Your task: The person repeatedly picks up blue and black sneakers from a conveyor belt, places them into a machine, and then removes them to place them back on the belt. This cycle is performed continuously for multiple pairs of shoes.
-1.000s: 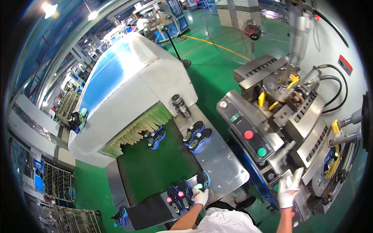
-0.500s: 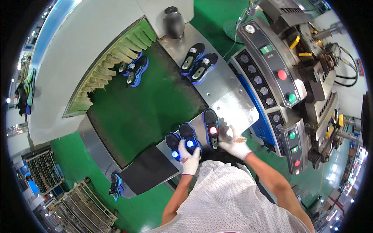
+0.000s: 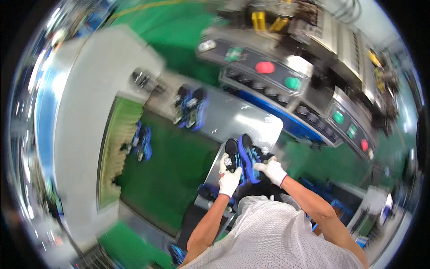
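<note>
My left hand, in a white glove, is closed around a black sneaker with a blue sole edge; its fingers wrap the shoe's opening. Close beside it, a matching sneaker is tilted so its blue-purple sole edge shows, gripped by my gloved right hand. Both toes point away from me, over the near end of the metal ledge. Left of my left wrist lies another dark sneaker, partly hidden by my arm.
One sneaker pair stands farther along the ledge; another pair is on the green belt by a fringed machine opening. A press control panel with coloured buttons rises beyond the ledge. Motion blurs the surroundings.
My view has swung to the right. My right hand now grips a sneaker and has tilted it, and my left hand has brought another sneaker beside it, leaving one sneaker behind on the left.
</note>
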Action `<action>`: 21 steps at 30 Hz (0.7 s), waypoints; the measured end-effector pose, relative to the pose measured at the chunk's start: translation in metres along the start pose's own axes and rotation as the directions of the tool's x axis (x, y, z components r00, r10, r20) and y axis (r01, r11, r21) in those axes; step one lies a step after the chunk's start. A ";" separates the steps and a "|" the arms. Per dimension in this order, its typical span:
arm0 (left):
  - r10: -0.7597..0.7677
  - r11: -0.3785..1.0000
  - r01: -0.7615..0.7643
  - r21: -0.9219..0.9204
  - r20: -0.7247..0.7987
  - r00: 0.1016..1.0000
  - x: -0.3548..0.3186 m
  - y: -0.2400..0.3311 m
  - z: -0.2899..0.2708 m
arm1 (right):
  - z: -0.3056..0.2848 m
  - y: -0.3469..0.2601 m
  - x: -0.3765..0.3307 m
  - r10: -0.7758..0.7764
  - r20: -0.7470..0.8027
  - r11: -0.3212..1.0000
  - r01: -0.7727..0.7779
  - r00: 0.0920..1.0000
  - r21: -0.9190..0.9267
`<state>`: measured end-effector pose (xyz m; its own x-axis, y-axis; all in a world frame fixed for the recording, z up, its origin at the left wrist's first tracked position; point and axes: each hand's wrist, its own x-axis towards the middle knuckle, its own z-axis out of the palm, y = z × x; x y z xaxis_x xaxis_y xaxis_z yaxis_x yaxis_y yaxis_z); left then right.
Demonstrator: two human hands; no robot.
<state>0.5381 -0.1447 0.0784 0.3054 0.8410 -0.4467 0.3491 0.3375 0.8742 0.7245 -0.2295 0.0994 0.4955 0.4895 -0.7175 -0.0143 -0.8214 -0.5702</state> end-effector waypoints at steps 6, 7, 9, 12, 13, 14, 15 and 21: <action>0.287 0.936 -0.349 0.053 0.464 0.838 -0.016 0.072 0.139 | -0.106 0.097 -0.052 0.174 -0.273 0.864 -0.014 0.946 0.502; 0.417 0.860 -0.511 0.016 0.556 0.719 -0.025 0.084 0.165 | -0.126 0.118 -0.066 0.226 -0.327 0.856 -0.027 0.917 0.516; 0.206 0.944 -0.331 0.003 0.775 0.597 -0.076 0.120 0.228 | -0.170 0.155 -0.127 0.359 -0.423 0.810 -0.053 0.832 0.584; 0.211 0.865 -0.499 -0.049 0.938 0.274 -0.153 0.134 0.310 | -0.200 0.228 -0.206 0.513 -0.494 0.652 0.056 0.702 0.756; 0.163 0.876 -0.480 -0.048 0.966 0.201 -0.175 0.144 0.318 | -0.205 0.239 -0.240 0.530 -0.408 0.579 0.034 0.743 0.815; 0.163 0.856 -0.510 -0.086 0.981 0.109 -0.208 0.141 0.344 | -0.196 0.280 -0.251 0.608 -0.488 0.519 0.152 0.626 0.841; 0.142 0.841 -0.529 -0.114 0.990 0.013 -0.239 0.148 0.369 | -0.186 0.307 -0.263 0.698 -0.524 0.455 0.262 0.489 0.851; 0.178 0.782 -0.515 -0.350 0.918 -0.355 -0.384 0.166 0.529 | -0.265 0.371 -0.399 0.882 -0.430 0.470 0.279 -0.194 0.837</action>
<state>0.9475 -0.6348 0.2942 0.7668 -0.6267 0.1390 -0.1946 -0.0206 0.9807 0.7513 -0.8072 0.2795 0.2652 -0.9450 -0.1916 -0.5960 -0.0044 -0.8030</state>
